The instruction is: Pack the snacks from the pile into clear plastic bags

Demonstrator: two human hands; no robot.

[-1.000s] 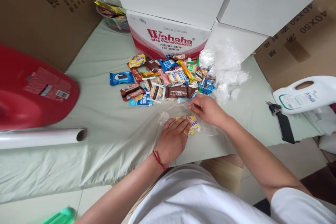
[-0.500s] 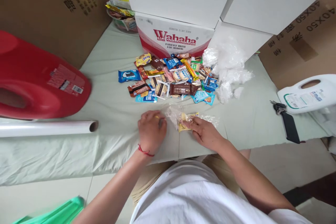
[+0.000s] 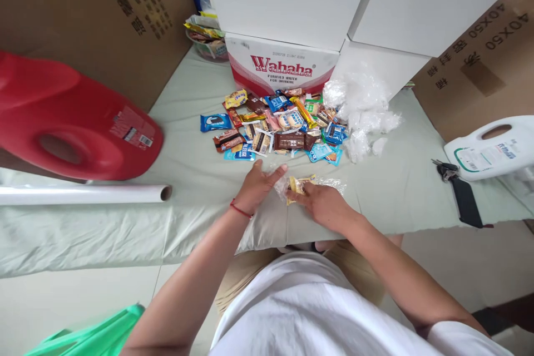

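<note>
A snack in a yellow wrapper (image 3: 298, 184) lies on the cloth near the table's front edge, with clear plastic film (image 3: 330, 184) around it. My right hand (image 3: 327, 204) holds this snack, its fingers closed over the wrapper's near side. Just to the left, my left hand (image 3: 258, 186) has thumb and forefinger spread apart beside the film's left end. Nothing shows in it, though some fingers are hidden. Beyond both hands lies a pile of small wrapped snacks (image 3: 291, 141), in blue, brown, yellow and other wrappers.
Crumpled clear plastic (image 3: 361, 105) sits right of the pile, before a Wahaha carton (image 3: 283, 67). At left stand a red jug (image 3: 95, 122) and a white roll (image 3: 83, 194). A white bottle (image 3: 492, 147) and a black case with keys (image 3: 466, 200) lie at right.
My left hand has opened from a curled shape and shifted slightly right and forward, towards the film. My right hand stays at the yellow-wrapped snack. The view has shifted a little.
</note>
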